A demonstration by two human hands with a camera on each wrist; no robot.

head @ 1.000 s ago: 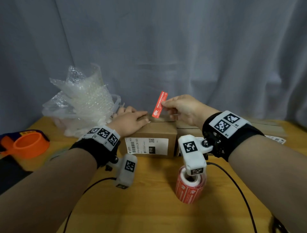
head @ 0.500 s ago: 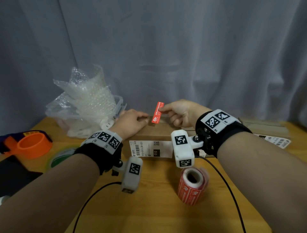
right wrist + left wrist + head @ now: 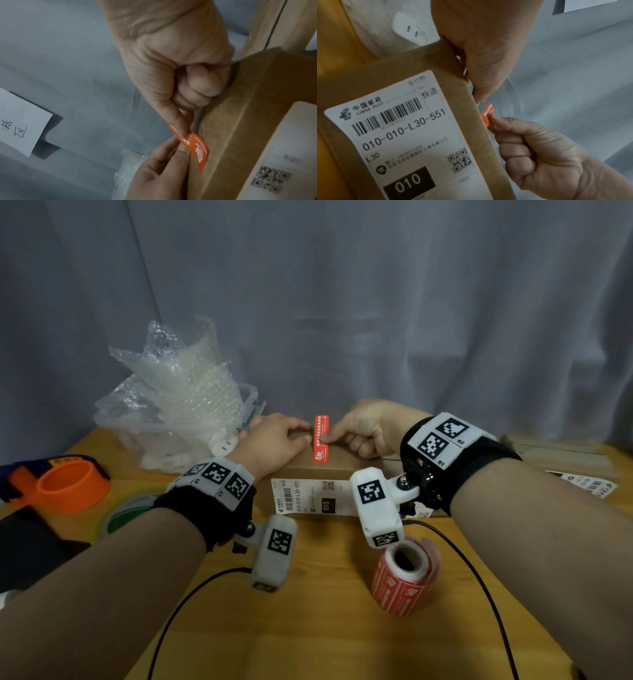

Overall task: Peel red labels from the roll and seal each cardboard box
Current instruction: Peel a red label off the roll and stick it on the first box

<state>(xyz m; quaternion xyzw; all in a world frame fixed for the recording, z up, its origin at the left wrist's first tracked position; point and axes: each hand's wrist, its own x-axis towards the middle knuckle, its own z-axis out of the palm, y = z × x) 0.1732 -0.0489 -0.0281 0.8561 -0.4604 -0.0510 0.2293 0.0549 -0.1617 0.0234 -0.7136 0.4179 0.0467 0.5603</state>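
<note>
Right grip [image 3: 363, 429] pinches slim red label [image 3: 321, 438] on matte cardboard box [image 3: 342, 467].

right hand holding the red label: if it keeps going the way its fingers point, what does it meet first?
Most likely the left hand: the right hand points leftward along the cardboard box top, its grip on the red label, and the left fingertips sit just past it. Depth is uncertain.

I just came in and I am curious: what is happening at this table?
A person is sealing a cardboard box. The right hand pinches a red label and lowers it onto the box top, while the left hand rests on the box. The label roll stands nearer on the table.
</note>
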